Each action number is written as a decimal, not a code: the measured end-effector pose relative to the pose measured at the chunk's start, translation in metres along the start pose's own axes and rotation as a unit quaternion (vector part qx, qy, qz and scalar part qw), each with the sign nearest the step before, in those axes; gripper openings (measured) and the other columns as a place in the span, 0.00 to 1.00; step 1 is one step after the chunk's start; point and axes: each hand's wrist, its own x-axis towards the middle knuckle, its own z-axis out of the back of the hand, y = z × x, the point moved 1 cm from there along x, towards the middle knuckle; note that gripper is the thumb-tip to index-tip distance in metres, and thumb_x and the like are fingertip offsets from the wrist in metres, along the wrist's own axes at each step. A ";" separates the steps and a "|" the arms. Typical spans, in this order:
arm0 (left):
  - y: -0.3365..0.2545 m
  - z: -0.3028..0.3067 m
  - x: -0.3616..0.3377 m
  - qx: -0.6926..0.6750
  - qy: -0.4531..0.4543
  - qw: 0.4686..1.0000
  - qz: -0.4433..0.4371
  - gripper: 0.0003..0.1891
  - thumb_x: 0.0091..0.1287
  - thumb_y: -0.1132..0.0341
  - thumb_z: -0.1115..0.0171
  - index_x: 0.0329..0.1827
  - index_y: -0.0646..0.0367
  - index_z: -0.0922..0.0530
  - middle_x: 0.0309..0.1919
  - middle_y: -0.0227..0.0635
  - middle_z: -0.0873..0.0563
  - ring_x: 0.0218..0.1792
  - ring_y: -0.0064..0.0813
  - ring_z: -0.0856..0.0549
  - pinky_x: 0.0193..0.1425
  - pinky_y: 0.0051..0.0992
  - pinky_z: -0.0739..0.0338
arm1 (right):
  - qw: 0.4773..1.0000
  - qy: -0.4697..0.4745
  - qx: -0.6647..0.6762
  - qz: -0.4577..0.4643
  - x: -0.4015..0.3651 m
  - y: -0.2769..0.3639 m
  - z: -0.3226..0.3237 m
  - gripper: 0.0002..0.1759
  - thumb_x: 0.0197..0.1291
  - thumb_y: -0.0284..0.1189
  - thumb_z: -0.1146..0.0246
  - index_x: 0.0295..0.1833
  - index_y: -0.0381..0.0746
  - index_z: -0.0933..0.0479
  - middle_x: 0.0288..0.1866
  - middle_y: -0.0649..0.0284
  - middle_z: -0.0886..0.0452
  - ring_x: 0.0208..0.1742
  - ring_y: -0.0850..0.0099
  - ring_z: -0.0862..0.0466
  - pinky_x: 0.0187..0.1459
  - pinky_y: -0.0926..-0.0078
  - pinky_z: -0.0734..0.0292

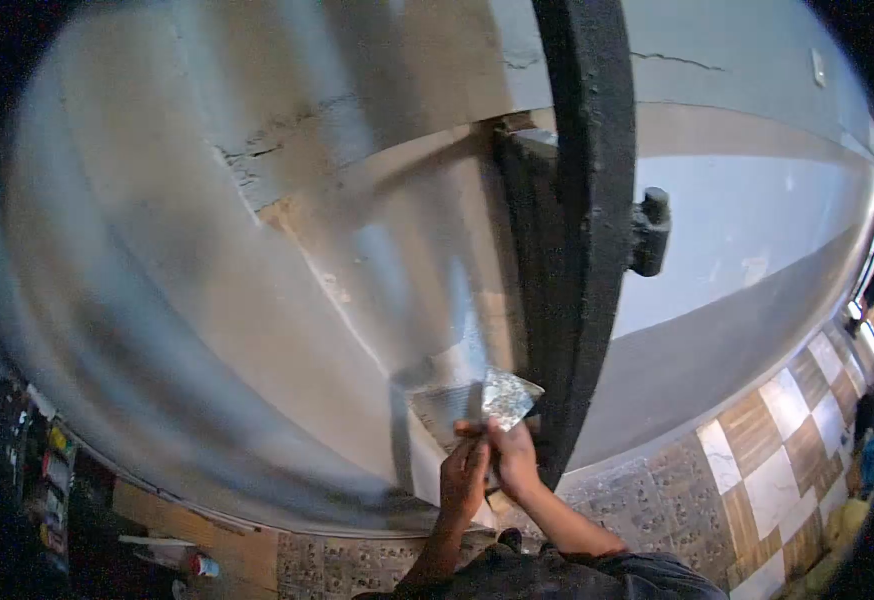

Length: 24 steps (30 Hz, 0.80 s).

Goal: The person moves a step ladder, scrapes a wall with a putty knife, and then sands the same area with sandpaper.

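Observation:
Both hands are close together low in front of me, before the narrow wall strip beside a black metal door frame [593, 230]. My right hand [513, 460] grips a putty knife [510, 398]; its blade points up and is smeared with pale, mottled filler. Against it on the left, my left hand [465, 475] is closed, fingers curled near the base of the putty knife; I cannot tell what is in them. Behind the hands lies a grey, textured patch [442, 408]. A pale wall corner edge [332, 285] runs down towards them.
Cracked plaster [257, 155] marks the wall at upper left. A hinge [649, 232] juts from the frame's right side. Checkered floor tiles [782, 450] spread at right, patterned tiles [647, 505] underfoot. A white and red container [203, 566] stands at lower left by cluttered shelves [55, 475].

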 end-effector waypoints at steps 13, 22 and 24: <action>-0.028 0.006 0.044 0.082 0.006 0.984 -0.160 0.17 0.63 0.63 0.51 0.49 0.66 0.27 0.42 0.52 0.20 0.45 0.47 0.21 0.49 0.33 0.29 | 0.976 -0.107 0.182 0.060 0.052 0.014 -0.032 0.07 0.65 0.32 0.50 0.42 0.42 0.39 0.24 0.65 0.32 0.20 0.74 0.31 0.23 0.77 0.33; -0.030 -0.003 0.055 0.061 -0.061 0.968 -0.234 0.12 0.62 0.64 0.47 0.39 0.65 0.27 0.32 0.48 0.20 0.35 0.38 0.19 0.41 0.31 0.28 | 0.976 -0.089 0.195 0.044 0.069 0.022 -0.037 0.12 0.63 0.36 0.47 0.45 0.43 0.39 0.20 0.68 0.35 0.16 0.78 0.35 0.18 0.80 0.37; -0.046 0.002 0.062 0.142 -0.029 0.969 -0.200 0.18 0.62 0.60 0.46 0.47 0.66 0.25 0.38 0.50 0.19 0.41 0.42 0.19 0.46 0.32 0.28 | 0.963 -0.061 0.255 0.058 0.081 0.028 -0.042 0.15 0.61 0.36 0.44 0.48 0.44 0.40 0.21 0.68 0.35 0.17 0.78 0.35 0.16 0.82 0.37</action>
